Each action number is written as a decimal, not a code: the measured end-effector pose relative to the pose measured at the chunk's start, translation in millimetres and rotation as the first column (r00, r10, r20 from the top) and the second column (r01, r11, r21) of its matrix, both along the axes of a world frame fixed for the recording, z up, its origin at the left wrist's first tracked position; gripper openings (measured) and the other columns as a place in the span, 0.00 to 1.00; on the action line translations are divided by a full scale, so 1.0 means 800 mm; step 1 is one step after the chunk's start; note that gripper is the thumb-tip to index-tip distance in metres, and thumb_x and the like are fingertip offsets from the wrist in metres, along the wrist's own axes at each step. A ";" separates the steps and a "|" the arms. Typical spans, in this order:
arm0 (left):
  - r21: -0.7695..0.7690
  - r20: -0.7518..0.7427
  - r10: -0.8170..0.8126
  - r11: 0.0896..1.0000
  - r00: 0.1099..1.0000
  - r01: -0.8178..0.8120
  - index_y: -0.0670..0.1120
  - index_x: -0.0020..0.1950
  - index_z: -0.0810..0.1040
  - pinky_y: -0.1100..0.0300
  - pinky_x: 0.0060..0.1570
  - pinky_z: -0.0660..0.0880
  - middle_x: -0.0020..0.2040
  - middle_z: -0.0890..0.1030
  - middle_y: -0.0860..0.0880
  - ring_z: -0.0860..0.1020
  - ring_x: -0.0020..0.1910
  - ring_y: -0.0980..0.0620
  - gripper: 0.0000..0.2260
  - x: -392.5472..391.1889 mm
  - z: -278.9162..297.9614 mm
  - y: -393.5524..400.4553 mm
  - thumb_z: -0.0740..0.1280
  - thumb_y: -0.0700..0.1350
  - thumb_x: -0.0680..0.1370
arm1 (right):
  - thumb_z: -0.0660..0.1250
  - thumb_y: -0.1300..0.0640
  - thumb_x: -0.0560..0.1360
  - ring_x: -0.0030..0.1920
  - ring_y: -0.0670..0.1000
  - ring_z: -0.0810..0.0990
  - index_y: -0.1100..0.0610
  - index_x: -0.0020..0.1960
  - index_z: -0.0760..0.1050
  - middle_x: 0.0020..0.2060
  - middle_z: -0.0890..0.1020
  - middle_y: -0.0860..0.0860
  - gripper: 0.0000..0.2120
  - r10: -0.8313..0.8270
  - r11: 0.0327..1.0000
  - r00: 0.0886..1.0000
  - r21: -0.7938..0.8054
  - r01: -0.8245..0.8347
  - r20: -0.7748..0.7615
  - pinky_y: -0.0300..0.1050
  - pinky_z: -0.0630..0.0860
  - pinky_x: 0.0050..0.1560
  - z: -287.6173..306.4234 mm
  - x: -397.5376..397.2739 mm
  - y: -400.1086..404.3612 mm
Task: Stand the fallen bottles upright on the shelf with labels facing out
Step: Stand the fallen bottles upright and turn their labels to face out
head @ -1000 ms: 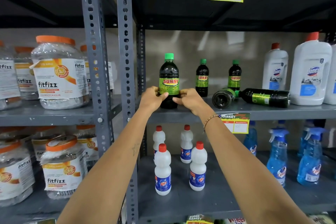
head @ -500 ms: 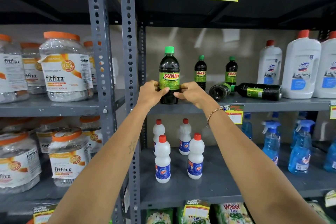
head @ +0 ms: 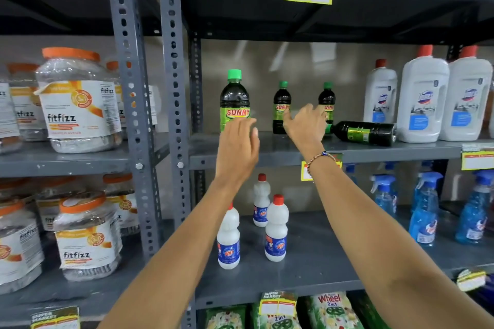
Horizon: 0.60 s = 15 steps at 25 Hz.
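A dark Sunny bottle (head: 234, 99) with a green cap stands upright at the front left of the grey shelf (head: 267, 151), label facing out. My left hand (head: 238, 149) hovers open just in front of its lower half, holding nothing. Two more Sunny bottles (head: 282, 107) (head: 327, 100) stand further back. A fallen Sunny bottle (head: 366, 133) lies on its side, cap pointing left. My right hand (head: 304, 125) is open with fingers spread, just left of that cap, and it hides whatever lies behind it.
Large white jugs (head: 425, 104) stand right of the fallen bottle. Fitfizz jars (head: 77, 99) fill the left bay beyond the steel post (head: 173, 61). Small white bottles (head: 276, 230) and blue spray bottles (head: 425, 211) sit on the shelf below.
Both hands have let go of the front Sunny bottle, which stays upright. My right hand has moved right toward the fallen bottle and covers the second fallen one. The view has shifted.
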<state>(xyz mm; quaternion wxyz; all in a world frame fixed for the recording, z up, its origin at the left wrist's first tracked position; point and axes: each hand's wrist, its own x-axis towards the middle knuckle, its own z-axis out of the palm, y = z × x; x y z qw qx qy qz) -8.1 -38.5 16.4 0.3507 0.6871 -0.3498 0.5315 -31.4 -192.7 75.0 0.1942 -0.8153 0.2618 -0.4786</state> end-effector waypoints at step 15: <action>0.244 0.081 0.432 0.865 0.898 -0.438 0.41 0.56 0.76 0.48 0.65 0.65 0.52 0.80 0.43 0.77 0.52 0.43 0.16 0.028 -0.082 -0.101 0.55 0.49 0.81 | 0.63 0.51 0.73 0.52 0.58 0.73 0.59 0.59 0.73 0.54 0.73 0.57 0.17 0.107 0.990 0.654 0.020 -0.138 -0.749 0.47 0.71 0.51 0.060 -0.033 -0.106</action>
